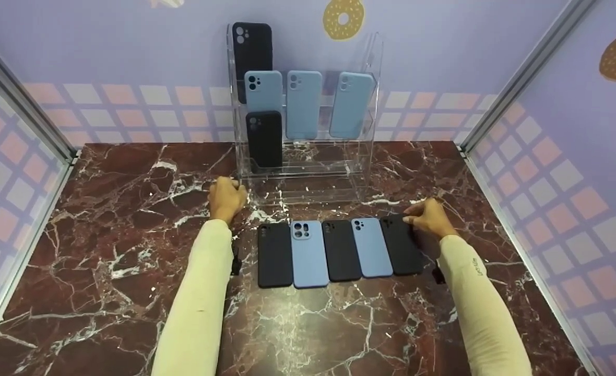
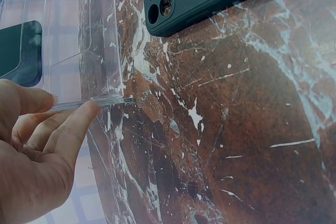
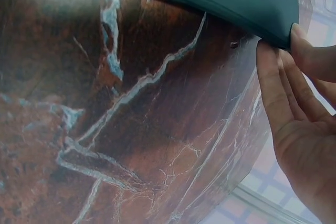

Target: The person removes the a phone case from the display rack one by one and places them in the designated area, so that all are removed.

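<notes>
My left hand (image 1: 226,199) is at the lower left corner of a clear acrylic display stand (image 1: 318,170). In the left wrist view, its thumb and fingers pinch the edge of the stand's side panel (image 2: 113,100). At the right end of a row of phone cases, my right hand (image 1: 430,216) pinches the upper right corner of a black phone case (image 1: 402,248). The right wrist view shows the thumb on one face of that case (image 3: 231,3) and the fingers on the other. Black and blue cases alternate along the row, including a blue phone case (image 1: 309,261) with a large camera cutout.
The stand's tiers hold black phone cases (image 1: 264,141) at the left and light blue phone cases (image 1: 304,109) across the middle tier. Patterned side walls with metal edge strips (image 1: 527,73) border the dark red marbled tabletop (image 1: 130,250).
</notes>
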Demonstrator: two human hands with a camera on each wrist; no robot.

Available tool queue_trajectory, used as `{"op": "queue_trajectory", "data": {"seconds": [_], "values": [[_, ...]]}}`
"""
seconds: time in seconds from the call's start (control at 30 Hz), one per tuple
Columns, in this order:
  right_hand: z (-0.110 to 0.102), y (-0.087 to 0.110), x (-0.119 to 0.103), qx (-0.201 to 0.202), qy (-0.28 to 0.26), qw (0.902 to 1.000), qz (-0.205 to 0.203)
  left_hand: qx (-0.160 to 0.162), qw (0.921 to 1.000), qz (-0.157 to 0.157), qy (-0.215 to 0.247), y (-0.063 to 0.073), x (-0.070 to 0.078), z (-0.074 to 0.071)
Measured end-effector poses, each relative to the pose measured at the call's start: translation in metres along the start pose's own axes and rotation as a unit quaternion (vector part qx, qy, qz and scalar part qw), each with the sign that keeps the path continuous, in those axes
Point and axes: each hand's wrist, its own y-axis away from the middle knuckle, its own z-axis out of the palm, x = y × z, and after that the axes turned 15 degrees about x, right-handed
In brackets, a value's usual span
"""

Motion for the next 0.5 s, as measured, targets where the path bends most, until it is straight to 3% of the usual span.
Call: {"op": "queue_trajectory", "data": {"seconds": [0.5], "values": [[-0.003,0.000,-0.010,-0.014,-0.002,0.9999,0.004,-0.003,1.0000,0.000,-0.001,0.000,0.000,0.001]]}}
